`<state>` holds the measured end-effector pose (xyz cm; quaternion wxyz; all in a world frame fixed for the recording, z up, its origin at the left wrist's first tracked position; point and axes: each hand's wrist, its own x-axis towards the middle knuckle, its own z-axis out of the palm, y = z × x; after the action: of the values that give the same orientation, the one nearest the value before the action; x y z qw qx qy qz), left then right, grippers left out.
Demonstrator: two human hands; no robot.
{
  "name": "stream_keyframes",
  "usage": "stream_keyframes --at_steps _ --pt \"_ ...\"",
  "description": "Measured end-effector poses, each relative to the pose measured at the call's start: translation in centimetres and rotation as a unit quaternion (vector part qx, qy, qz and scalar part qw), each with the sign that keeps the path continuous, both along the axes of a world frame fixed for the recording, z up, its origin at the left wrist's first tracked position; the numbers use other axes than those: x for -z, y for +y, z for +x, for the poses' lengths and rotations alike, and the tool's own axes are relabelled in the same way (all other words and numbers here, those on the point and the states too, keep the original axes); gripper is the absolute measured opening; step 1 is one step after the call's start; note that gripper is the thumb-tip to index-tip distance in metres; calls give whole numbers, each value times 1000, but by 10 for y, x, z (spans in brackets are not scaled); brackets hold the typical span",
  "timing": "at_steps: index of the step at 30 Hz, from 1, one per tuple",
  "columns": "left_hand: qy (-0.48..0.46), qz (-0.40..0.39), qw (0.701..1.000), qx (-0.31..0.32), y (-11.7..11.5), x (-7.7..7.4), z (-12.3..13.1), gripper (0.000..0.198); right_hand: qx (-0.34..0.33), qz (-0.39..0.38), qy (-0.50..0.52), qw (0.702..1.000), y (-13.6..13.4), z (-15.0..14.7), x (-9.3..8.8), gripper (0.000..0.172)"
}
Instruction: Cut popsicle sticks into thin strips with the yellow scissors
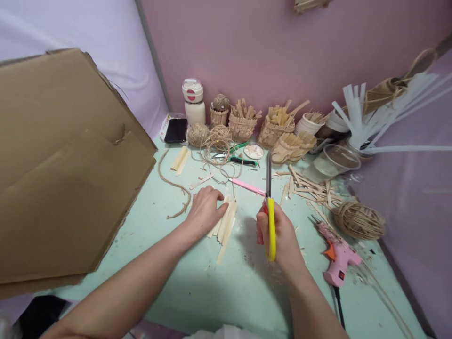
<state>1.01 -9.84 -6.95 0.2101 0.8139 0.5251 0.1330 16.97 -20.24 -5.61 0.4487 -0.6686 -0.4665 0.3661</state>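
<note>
My right hand point(280, 235) is closed round the yellow handles of a pair of scissors point(269, 202), whose blades point away from me and stand upright over the table. My left hand point(205, 209) rests palm down with curled fingers on a small pile of pale wooden sticks point(226, 223) on the mint-green table point(212, 282). A pink-handled tool point(247, 186) lies just beyond the scissors.
Large cardboard sheets point(63, 165) cover the left side. A pink glue gun point(337, 256) and a twine coil point(358, 220) lie right. At the back stand stick baskets point(243, 121), twine balls point(197, 134), a phone point(175, 130), a white bottle point(193, 101), green-handled pliers point(236, 155) and a clear cup point(332, 162).
</note>
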Motion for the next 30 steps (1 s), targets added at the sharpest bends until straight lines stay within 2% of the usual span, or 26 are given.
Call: stream_keyframes --at_steps 5,10,17,20,27,30 --pt "-27 -12 1000 10 -3 5 2 10 -1 4 -3 1000 0 0 3 33" --pt "-55 -15 998 8 1 0 0 11 2 7 -10 1000 0 1 6 34" --pt "-113 -111 987 -25 4 -11 -4 10 1 -6 6 1000 0 1 4 32" --pt "-149 -142 978 -23 5 -8 -5 9 2 -3 7 1000 -1 1 3 30" --pt "-210 -184 959 -47 9 3 -4 24 1 -5 15 1000 -2 0 2 28" --pt "-239 -210 947 -46 12 5 -5 24 2 -4 4 1000 -2 -1 0 27"
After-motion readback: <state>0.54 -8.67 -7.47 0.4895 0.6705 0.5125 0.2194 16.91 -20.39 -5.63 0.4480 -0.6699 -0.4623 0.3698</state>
